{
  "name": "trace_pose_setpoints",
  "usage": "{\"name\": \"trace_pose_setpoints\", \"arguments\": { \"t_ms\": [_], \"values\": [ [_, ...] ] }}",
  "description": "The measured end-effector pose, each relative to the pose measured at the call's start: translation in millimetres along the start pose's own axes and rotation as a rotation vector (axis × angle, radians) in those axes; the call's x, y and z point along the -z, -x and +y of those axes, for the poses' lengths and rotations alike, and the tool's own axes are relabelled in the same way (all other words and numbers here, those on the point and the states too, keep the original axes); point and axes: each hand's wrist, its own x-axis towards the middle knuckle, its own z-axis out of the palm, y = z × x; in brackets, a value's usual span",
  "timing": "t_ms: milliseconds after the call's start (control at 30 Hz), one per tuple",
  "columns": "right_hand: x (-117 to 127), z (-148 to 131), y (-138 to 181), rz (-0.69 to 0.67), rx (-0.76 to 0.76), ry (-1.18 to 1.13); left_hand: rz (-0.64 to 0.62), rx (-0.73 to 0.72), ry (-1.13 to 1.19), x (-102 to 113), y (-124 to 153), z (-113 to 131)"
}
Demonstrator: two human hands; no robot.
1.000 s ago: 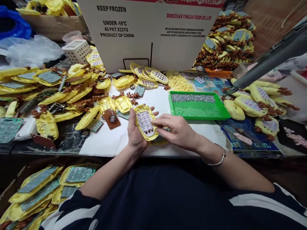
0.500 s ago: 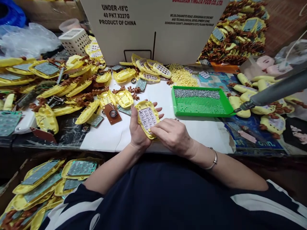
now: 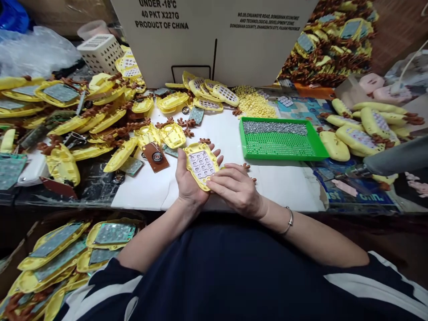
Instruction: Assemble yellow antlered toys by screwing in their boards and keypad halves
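Note:
My left hand (image 3: 190, 183) cradles a yellow plastic toy phone shell (image 3: 190, 166), its inner side up and tilted towards me. A pale lilac rubber keypad (image 3: 203, 164) lies inside the shell, with small yellow buttons (image 3: 204, 179) at its lower end. The fingers of my right hand (image 3: 239, 189) are bent together over the shell's lower right edge and touch it. Its thumb tip is hidden, and so is any small part under those fingers. Brown antler-shaped pieces (image 3: 246, 166) show just beyond my right hand.
A green perforated tray (image 3: 277, 154) of small metal screws stands right of centre, before a heap of yellow buttons (image 3: 256, 104). Yellow shells (image 3: 113, 117) pile up left; finished-looking yellow toys (image 3: 334, 145) lie right. A grey power screwdriver (image 3: 394, 158) reaches in from the right. A carton (image 3: 214, 26) stands behind.
The shell has shifted slightly left in my left hand. My right fingers have moved from a pinch on a small yellow button to lying over the shell's edge. The screwdriver has swung lower right.

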Motion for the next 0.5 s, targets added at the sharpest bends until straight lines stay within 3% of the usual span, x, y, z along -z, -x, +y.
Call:
{"name": "trace_pose_setpoints", "arguments": {
  "t_ms": [200, 333, 400, 500],
  "values": [
    [18, -5, -3, 0.003, -0.079, -0.041, -0.037, 0.0, -0.017, 2, -1, -1],
    [52, -7, 3, 0.038, -0.379, -0.134, 0.011, -0.011, -0.072, 1, 0, 4],
    [66, -8, 13, -0.104, -0.506, -0.185, 0.043, -0.002, -0.112, 1, -1, 7],
    [77, -12, 29, -0.434, -0.634, -0.166, 0.044, 0.031, -0.187, -1, 0, 11]
  ]
}}
